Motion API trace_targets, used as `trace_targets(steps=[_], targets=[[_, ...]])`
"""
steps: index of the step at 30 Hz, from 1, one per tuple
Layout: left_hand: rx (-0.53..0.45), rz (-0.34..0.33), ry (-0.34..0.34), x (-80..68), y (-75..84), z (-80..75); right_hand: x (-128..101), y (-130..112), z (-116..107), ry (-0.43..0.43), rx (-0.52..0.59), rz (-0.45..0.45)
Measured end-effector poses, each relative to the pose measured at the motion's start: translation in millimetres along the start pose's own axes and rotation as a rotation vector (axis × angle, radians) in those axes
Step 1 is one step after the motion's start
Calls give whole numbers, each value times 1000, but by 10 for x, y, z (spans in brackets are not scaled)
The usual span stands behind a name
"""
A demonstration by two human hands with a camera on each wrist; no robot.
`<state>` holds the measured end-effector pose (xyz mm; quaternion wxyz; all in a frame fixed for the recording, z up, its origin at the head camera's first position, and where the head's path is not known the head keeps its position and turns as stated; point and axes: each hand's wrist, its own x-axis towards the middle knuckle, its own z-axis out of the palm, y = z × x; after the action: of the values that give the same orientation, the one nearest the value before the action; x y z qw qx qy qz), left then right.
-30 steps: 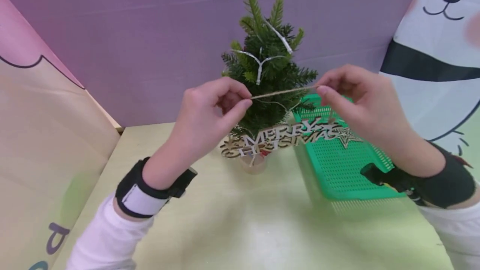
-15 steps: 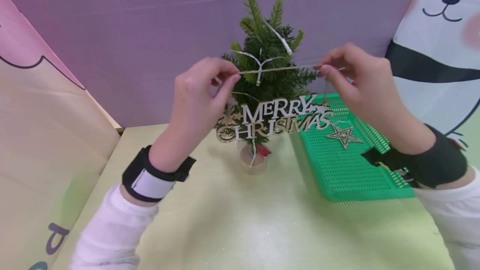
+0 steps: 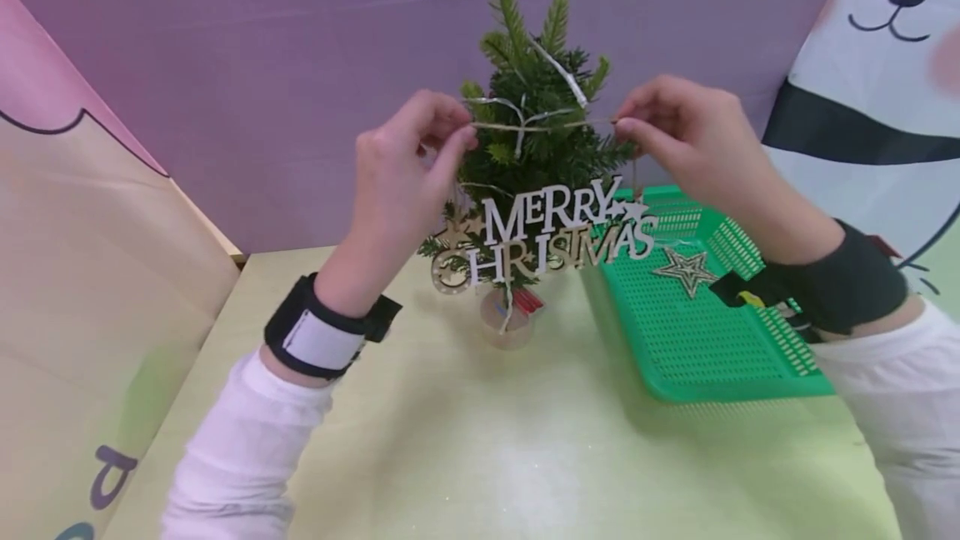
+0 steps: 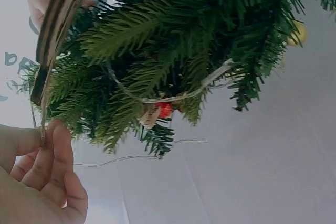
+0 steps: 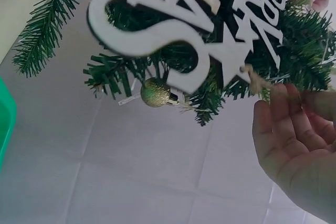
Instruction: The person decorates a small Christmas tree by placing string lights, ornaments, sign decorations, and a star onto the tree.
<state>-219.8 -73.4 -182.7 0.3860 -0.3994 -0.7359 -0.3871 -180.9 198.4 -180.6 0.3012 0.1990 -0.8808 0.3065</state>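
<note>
pale yellow-green table (image 3: 465, 457) spreads below both wrists, well under the fingers, with purple wall panels behind. beyond the fingertips stands the small green tree (image 3: 536, 132), its trunk in a little pot, a white light wire draped through the needles and a gold bauble (image 5: 155, 92) tucked low in the branches. down to the side of the right fingers sits a green mesh basket (image 3: 720, 357) with a wooden star (image 3: 686, 270) lying in it. hanging just below the fingers, in front of the tree, is the merry christmas sign (image 3: 547, 236), thin cut wood painted white over a tan layer; it looks light and stiff, and the slim letters would likely snap if squeezed, so the cord is the safer place to hold. that twine (image 3: 543, 126) runs taut between the two hands, level with the upper branches. the left hand (image 3: 405, 169) pinches one end between thumb and forefinger, the other fingers curled; the right hand (image 3: 686, 140) pinches the other end the same way, from which a strand drops to the sign.
</note>
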Motion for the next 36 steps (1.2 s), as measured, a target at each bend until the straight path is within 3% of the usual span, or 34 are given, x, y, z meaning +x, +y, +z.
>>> trace_targets(steps=[8, 24, 36], targets=[[104, 34, 32, -32, -92, 56, 80, 70, 21, -41, -15, 5], [174, -22, -15, -132, -166, 143, 55, 236, 148, -152, -107, 46], [235, 77, 1, -266, -286, 176, -16, 259, 224, -138, -160, -9]])
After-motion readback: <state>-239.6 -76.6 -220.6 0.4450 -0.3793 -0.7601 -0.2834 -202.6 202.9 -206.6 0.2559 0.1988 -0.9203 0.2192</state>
